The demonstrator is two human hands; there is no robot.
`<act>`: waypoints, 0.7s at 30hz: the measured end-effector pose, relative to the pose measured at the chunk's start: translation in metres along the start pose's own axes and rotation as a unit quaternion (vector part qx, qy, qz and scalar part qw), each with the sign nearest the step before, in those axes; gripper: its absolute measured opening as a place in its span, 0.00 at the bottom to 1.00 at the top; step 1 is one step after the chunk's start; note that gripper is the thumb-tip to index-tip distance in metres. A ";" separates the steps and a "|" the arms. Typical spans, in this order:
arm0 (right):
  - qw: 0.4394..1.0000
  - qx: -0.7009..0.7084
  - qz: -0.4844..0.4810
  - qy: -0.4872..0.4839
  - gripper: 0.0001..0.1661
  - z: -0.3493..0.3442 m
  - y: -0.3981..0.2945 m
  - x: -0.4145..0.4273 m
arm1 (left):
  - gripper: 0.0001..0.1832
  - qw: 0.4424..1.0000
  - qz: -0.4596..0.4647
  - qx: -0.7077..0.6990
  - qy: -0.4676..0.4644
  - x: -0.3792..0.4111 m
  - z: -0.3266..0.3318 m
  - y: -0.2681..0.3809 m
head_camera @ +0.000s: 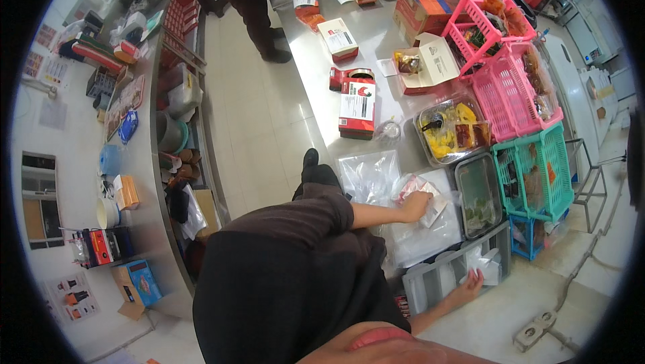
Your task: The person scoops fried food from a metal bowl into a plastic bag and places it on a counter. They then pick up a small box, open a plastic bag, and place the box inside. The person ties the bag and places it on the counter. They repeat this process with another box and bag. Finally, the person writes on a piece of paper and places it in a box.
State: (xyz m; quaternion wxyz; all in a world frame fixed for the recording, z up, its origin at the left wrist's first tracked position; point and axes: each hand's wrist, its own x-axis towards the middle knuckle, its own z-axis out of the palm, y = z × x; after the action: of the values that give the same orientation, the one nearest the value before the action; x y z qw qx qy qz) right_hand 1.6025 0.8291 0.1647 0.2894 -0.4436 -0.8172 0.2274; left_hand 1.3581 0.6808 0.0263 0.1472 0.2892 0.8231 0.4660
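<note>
My left hand (417,206) grips a clear plastic bag (403,185) that holds a red-and-white printed packet and something white. Beneath it lie a white sheet or stack of plastic (428,245) and, to one side, a stack of clear plastic bags (370,175). Over a grey compartment tray (418,291), my right hand (471,286) has its fingers on a thin white item (484,266), possibly a wrapped napkin or small bag. White pieces stand in the tray's sections. A metal tray with green leafy contents (477,213) sits beside the bags.
Red-and-white boxes (358,109), an open box (428,64) and a tray of yellow and red sachets (451,135) occupy the steel table. Pink baskets (509,89) and a teal basket (534,172) line its far edge. Another person (247,6) stands near the table's end.
</note>
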 end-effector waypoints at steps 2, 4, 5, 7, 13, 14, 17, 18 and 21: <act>0.967 0.241 0.020 -0.074 0.23 0.051 -0.034 -0.016 | 0.15 0.989 -0.098 -0.108 -0.027 0.004 0.001 0.000; 0.941 0.302 0.091 -0.119 0.25 0.101 -0.061 -0.026 | 0.16 0.904 -0.254 -0.327 -0.102 0.015 -0.018 0.009; 0.947 0.283 0.097 -0.113 0.29 0.129 -0.057 -0.026 | 0.14 0.890 -0.259 -0.354 -0.125 0.017 -0.026 0.009; 0.948 0.283 0.119 -0.079 0.33 0.163 -0.055 -0.026 | 0.12 0.857 -0.268 -0.404 -0.173 0.017 -0.036 0.008; 0.918 0.332 0.214 0.044 0.35 0.201 -0.079 -0.029 | 0.34 0.964 -0.115 -0.194 -0.138 0.021 -0.018 -0.010; 0.909 0.350 0.224 0.046 0.35 0.203 -0.080 -0.030 | 0.35 0.970 -0.107 -0.182 -0.123 0.022 -0.014 -0.012; 0.881 0.405 0.243 0.020 0.35 0.205 -0.084 -0.037 | 0.36 0.983 -0.077 -0.152 -0.071 0.019 0.000 -0.026; 0.872 0.425 0.241 0.000 0.34 0.207 -0.079 -0.040 | 0.35 0.986 -0.054 -0.149 -0.055 0.020 0.001 -0.027; 0.866 0.436 0.242 -0.027 0.34 0.207 -0.073 -0.044 | 0.32 0.972 -0.053 -0.214 -0.086 0.021 0.000 -0.028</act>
State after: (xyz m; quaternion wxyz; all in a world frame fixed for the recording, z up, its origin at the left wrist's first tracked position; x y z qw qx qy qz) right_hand 1.4384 0.7310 0.0479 0.3675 -0.4497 -0.5091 0.6353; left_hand 1.3322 0.6819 0.0031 0.2999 0.2459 0.7026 0.5966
